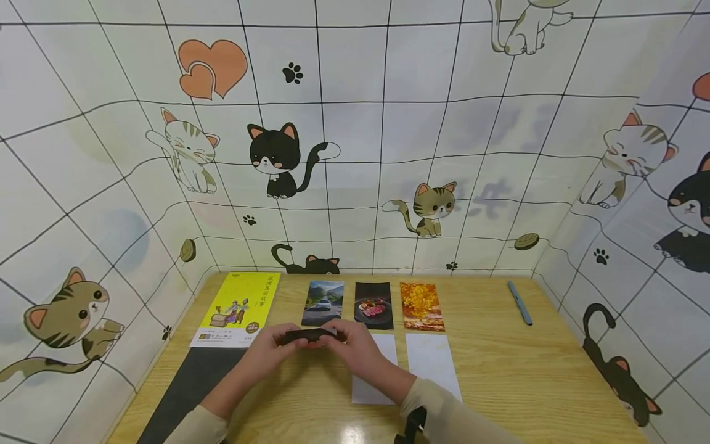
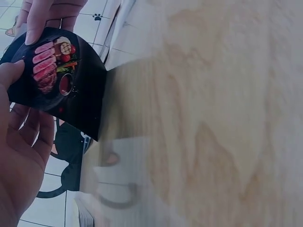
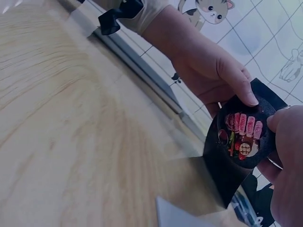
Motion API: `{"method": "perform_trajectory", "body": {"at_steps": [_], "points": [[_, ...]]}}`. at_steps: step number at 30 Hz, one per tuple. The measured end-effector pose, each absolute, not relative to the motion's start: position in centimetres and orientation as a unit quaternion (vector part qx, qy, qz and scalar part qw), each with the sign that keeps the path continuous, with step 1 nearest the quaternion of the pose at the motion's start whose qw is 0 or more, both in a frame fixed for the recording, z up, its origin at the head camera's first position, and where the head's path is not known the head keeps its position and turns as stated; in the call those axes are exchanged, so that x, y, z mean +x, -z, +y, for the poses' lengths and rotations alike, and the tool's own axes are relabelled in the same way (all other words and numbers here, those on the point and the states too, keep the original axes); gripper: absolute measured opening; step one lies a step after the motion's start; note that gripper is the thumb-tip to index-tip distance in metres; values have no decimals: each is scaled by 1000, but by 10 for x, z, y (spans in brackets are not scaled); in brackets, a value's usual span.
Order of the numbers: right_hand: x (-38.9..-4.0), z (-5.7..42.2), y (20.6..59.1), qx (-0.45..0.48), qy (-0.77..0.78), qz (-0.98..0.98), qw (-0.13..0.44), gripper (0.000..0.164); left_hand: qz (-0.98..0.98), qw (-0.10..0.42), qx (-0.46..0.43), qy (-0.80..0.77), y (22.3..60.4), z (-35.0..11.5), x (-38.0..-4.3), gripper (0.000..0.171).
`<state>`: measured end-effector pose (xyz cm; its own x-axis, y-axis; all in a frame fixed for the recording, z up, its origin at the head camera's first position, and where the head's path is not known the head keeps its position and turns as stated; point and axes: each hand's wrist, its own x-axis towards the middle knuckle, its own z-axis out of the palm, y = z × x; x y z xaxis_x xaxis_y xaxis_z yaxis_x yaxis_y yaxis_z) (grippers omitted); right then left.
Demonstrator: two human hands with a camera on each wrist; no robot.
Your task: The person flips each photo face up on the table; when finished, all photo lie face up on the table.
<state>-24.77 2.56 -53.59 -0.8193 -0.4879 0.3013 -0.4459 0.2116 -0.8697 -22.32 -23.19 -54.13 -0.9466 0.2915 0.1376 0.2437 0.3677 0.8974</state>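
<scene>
A dark photo card point(image 2: 87, 90) printed with sliced meat on a black plate is held between both hands, bowed along its length. My left hand point(image 1: 270, 346) pinches one side of it, thumb on the picture. On the opposite side, my right hand point(image 1: 357, 346) pinches it too, thumb also on the printed face. From the head view, only the card's narrow dark edge point(image 1: 310, 335) shows. Just beyond the hands lie a road-and-car photo card point(image 1: 323, 302), another meat-plate card point(image 1: 374, 305) and an autumn-leaves card point(image 1: 422, 305) in a row.
Two white cards point(image 1: 434, 364) lie below the row, one partly under the right forearm. At the left, a yellow book point(image 1: 244, 305) overlaps a dark grey strip point(image 1: 188, 388). A blue pen point(image 1: 519, 303) lies at the right of the wooden table point(image 1: 554, 382). Cat-print sheeting point(image 1: 355, 142) surrounds it.
</scene>
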Motion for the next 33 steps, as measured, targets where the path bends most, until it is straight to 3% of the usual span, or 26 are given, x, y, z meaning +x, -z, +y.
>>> {"method": "perform_trajectory", "body": {"at_steps": [19, 27, 33], "points": [[-258, 23, 514, -279, 563, 778, 13, 19, 764, 58, 47, -641, 529, -221, -228, 37], [-261, 24, 511, -267, 551, 790, -8, 25, 745, 93, 69, -657, 542, -223, -226, 40], [-264, 26, 506, -260, 592, 763, -2, 17, 764, 119, 68, -630, 545, -220, -217, 51]]}}
